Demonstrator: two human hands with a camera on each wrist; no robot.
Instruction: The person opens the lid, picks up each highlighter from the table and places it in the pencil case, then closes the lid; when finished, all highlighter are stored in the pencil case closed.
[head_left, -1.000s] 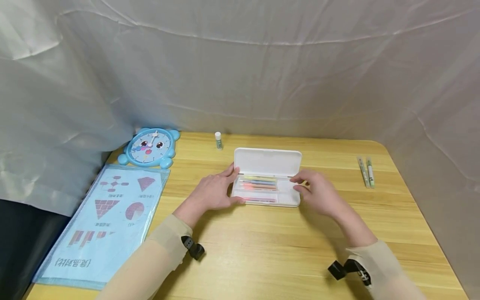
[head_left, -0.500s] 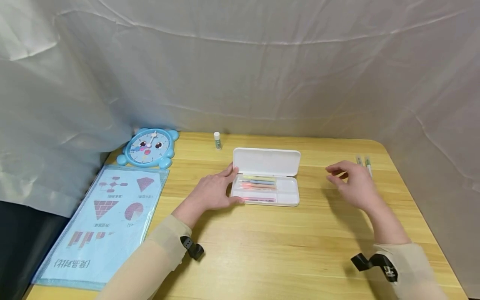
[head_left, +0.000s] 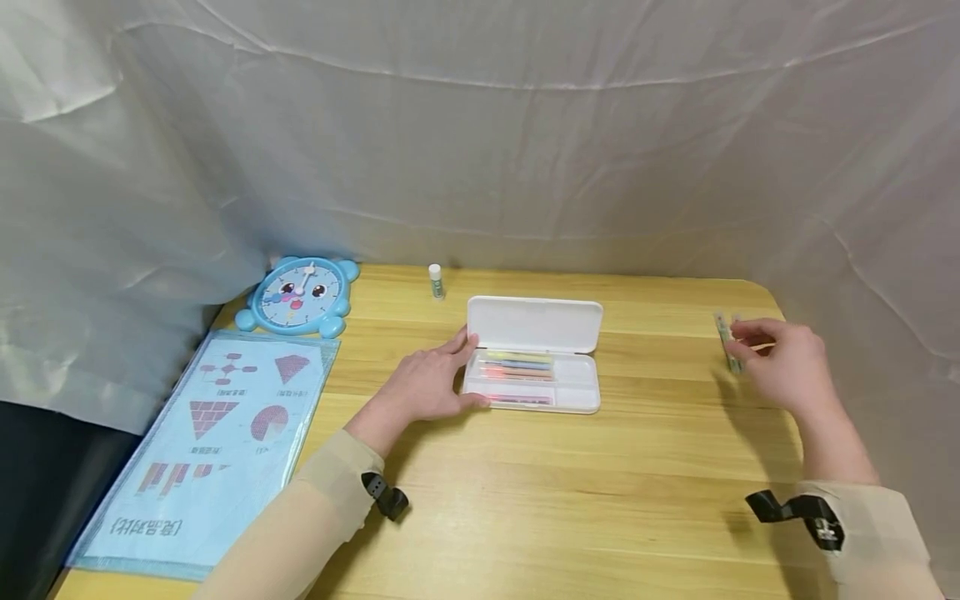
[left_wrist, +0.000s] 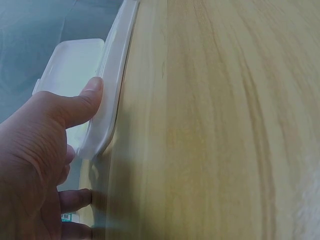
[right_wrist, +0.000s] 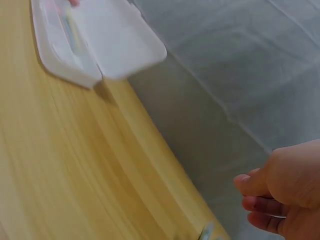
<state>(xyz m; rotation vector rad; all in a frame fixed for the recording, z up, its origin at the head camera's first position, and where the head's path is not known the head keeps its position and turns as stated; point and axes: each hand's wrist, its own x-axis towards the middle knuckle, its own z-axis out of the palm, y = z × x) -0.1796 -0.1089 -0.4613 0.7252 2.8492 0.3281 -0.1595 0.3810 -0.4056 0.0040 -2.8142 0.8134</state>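
Left hand (head_left: 423,383) clamped across the left end of the case (head_left: 576,372), mid-frame, thumb on the near edge! Lid (head_left: 534,325) up, coloured pens (head_left: 517,364) in the left part. Out at the right of the frame, the right hand (head_left: 783,362) is over the loose pens (head_left: 723,330), thumb and fingertips slightly apart; touching or not, can't tell. Tube (head_left: 437,283) upper centre, clock (head_left: 318,310) upper left.
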